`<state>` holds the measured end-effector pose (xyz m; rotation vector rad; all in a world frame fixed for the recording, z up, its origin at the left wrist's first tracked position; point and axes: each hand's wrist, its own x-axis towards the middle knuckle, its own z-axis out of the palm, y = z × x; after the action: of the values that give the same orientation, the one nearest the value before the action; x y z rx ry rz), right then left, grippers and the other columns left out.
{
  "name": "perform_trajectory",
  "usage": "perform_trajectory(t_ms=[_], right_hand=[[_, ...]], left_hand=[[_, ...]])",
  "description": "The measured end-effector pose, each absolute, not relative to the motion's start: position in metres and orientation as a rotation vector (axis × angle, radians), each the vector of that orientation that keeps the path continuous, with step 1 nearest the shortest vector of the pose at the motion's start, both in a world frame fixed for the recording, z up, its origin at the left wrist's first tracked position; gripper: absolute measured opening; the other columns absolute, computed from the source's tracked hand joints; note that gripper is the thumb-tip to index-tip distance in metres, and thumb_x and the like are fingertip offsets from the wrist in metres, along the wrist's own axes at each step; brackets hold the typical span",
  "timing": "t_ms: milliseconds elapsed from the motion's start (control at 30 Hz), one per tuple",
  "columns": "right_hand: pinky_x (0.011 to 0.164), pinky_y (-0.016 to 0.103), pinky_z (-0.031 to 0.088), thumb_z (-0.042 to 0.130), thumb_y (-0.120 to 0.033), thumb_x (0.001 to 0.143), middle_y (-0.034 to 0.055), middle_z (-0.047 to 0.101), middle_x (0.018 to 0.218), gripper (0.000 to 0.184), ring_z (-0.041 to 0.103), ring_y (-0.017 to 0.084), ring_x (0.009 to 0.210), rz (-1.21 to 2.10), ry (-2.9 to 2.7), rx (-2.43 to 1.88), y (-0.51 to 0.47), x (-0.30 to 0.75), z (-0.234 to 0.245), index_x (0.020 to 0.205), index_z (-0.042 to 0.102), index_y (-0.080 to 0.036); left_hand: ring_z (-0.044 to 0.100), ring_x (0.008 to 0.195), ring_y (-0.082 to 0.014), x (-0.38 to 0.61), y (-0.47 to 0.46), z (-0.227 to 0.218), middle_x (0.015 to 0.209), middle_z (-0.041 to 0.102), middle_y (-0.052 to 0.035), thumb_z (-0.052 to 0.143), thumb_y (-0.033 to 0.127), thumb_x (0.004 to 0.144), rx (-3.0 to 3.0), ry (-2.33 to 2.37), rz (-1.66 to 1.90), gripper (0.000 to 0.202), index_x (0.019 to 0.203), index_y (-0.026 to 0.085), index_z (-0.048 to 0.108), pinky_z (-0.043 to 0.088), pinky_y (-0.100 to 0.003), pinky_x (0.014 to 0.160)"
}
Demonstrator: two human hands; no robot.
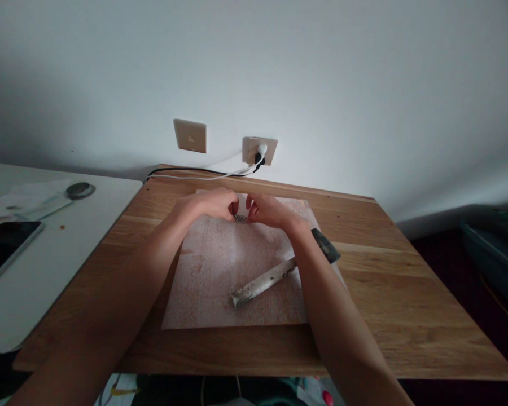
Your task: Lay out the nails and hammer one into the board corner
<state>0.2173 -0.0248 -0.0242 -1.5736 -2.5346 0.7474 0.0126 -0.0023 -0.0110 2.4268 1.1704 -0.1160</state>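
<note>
Both my hands meet at the far middle of a pinkish board (220,270) that lies on a wooden table (385,293). My left hand (214,204) and my right hand (267,210) are closed, their fingertips pinching a small white packet with thin dark pins or nails (241,216) fanning out below it. A hammer (265,282) with a pale worn handle lies on the board under my right forearm, its dark head (327,247) to the right of my wrist.
A white desk (68,237) adjoins on the left with a dark tablet (4,245), papers and a round dark object (80,190). On the wall are a plain plate (190,135) and a socket (259,150) with cables. Dark floor lies right.
</note>
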Motion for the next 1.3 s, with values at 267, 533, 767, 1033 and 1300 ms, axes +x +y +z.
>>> perform_trajectory(t_ms=[267,533,767,1033,1300], right_hand=[[0.088,0.043,0.065,0.072,-0.035,0.104,0.0084,0.073,0.127,0.031,0.075,0.023,0.103,0.727,-2.546,-1.573,-0.025,0.217,-0.024,0.131,0.069,-0.018],[0.09,0.045,0.064,0.072,-0.034,0.104,0.009,0.072,0.13,0.031,0.074,0.024,0.106,0.717,-2.524,-1.596,-0.028,0.214,-0.021,0.131,0.069,-0.019],[0.082,0.039,0.065,0.073,-0.032,0.104,0.0053,0.076,0.113,0.025,0.076,0.02,0.092,0.719,-2.432,-1.62,-0.027,0.225,-0.013,0.123,0.071,-0.017],[0.082,0.038,0.063,0.072,-0.028,0.103,0.0038,0.077,0.102,0.024,0.075,0.019,0.085,0.513,-2.184,-1.87,-0.021,0.299,0.0,0.124,0.069,-0.016],[0.092,0.047,0.064,0.072,-0.036,0.104,0.0097,0.071,0.133,0.035,0.073,0.025,0.11,0.519,-2.139,-2.183,-0.016,0.322,-0.013,0.134,0.068,-0.019]], left_hand=[[0.067,0.082,-0.0193,0.012,-0.002,-0.012,0.087,0.078,-0.0047,0.078,0.016,0.08,2.473,1.146,-0.066,0.015,0.095,0.014,0.079,0.045,-0.027,0.07],[0.069,0.084,-0.0218,0.014,-0.004,-0.01,0.095,0.079,-0.0068,0.076,0.017,0.081,2.458,1.163,-0.101,0.018,0.098,0.013,0.08,0.047,-0.031,0.074],[0.071,0.083,-0.0207,0.012,-0.001,-0.012,0.094,0.081,-0.005,0.078,0.02,0.081,2.444,1.152,-0.101,0.018,0.098,0.017,0.081,0.048,-0.029,0.073],[0.072,0.081,-0.0185,0.008,0.004,-0.022,0.089,0.081,-0.003,0.08,0.023,0.077,2.408,1.131,-0.034,0.017,0.094,0.02,0.08,0.047,-0.026,0.068],[0.072,0.08,-0.0182,0.008,0.005,-0.023,0.09,0.081,-0.0036,0.079,0.024,0.078,2.391,1.129,-0.032,0.017,0.093,0.018,0.079,0.046,-0.025,0.066]])
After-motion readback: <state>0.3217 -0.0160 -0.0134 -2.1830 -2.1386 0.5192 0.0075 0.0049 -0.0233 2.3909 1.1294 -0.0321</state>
